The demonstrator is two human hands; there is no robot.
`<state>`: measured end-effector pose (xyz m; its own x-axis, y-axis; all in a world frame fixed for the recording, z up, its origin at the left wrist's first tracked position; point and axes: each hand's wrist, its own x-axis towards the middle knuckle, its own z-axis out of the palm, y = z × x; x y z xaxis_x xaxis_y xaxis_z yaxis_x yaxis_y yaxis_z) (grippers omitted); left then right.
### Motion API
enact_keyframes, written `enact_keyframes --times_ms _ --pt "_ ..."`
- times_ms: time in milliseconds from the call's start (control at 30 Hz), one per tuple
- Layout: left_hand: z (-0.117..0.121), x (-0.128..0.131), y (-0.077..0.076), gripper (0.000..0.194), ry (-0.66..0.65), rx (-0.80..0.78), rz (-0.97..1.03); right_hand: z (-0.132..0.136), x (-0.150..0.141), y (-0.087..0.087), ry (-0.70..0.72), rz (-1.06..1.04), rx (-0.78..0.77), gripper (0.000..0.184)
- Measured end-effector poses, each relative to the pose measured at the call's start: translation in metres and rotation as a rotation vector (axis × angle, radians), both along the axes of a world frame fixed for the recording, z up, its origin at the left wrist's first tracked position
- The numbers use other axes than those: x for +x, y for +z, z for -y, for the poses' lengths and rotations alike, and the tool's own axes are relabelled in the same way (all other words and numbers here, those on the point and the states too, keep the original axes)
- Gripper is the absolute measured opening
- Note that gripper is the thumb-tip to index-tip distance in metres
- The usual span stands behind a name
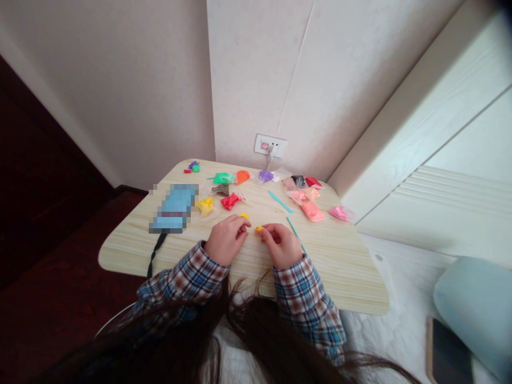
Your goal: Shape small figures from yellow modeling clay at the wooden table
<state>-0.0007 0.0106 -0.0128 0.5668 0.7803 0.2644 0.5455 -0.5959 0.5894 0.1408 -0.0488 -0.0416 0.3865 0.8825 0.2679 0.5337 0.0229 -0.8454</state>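
Note:
Between the thumb and fingertips of my right hand (283, 242) is a small piece of yellow clay (259, 229), with a darker spot on it. My left hand (226, 239) hovers over the table a little to the left, its fingers loosely curled and slightly apart, with nothing visible in them. Just beyond its fingertips lies another flat yellow clay piece (244, 216), partly hidden by the hand. A thin teal modelling tool (295, 232) rests beside my right hand, and a wider teal tool (280, 201) lies farther back.
Bags of red (231, 200), yellow (206, 206), green (224, 178) and purple clay (265, 176) lie across the table (344, 256). Peach bags (312, 209) and a pink bag (341, 213) are at right. A blurred-out blue device (175, 207) with a black strap sits left.

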Motion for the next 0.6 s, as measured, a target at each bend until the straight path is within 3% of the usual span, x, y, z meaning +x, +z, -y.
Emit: enact_keyframes --times_ms 233,600 --pt "0.0024 0.0058 0.0030 0.026 -0.035 0.052 -0.111 0.0029 -0.0022 0.0066 -0.008 -0.012 0.148 0.022" --pt "0.0019 0.0085 0.0029 0.021 -0.063 -0.026 -0.066 0.0039 -0.0030 0.0076 -0.001 -0.043 0.166 0.022"
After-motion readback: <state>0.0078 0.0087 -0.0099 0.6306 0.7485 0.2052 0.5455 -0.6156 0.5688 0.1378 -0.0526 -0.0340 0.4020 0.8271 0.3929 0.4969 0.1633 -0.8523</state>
